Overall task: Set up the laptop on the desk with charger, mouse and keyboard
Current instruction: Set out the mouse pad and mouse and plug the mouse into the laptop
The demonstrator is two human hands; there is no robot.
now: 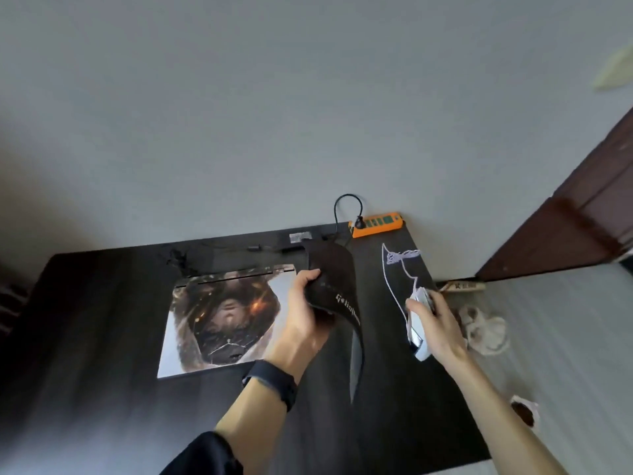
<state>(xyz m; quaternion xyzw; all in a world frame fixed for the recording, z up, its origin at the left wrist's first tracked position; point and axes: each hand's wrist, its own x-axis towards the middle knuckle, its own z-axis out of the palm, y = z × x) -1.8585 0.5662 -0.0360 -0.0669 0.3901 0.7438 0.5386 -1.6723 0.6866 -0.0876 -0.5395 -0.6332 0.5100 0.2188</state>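
Dark surface (102, 337) bearing the closed laptop (205, 337), which lies flat at centre-left. It is rigid and probably the heaviest item, best lifted by both side edges. The mouse pad (337, 279), thin and limp, hangs curled just right of the laptop, its edge pinched by the left grip (303, 310). The mouse (417, 337), light and hard-shelled, is enclosed by the curled fingers of the right grip (436, 325) near the right edge. Its pale cord (390, 282) trails loose and may snag. The power strip (376, 222) and charger brick (301, 237) line the rear edge. No keyboard is visible.
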